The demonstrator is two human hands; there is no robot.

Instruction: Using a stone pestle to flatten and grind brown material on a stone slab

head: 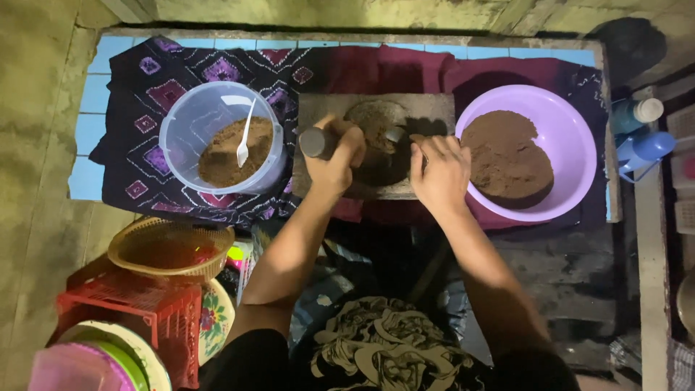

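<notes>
Tub [217, 134]: at 9 o'clock of the slab, brown paste and white spoon [245, 137] inside.
Left hand [334, 153]: fingers wrapped tight round roller [347, 141].
Slab [376, 116]: paste under roller; grinding appears underway.
Right hand [439, 174]: closed on roller's far end.
Purple bowl [572, 145]: 3 o'clock, heaped paste.
Next: an even push of both hands would be needed.

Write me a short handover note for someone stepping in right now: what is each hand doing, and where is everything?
Left hand: closed around one end of a stone roller.
Right hand: gripping the roller's other end.
The roller lies across a flat grinding slab with a patch of brown paste on it.
Clear tub, left of slab: brown powder with a white spoon in it.
Purple bowl, right of slab: a mound of brown ground material.
Done and left: paste is on the slab; how finely it is ground cannot be told.
</notes>
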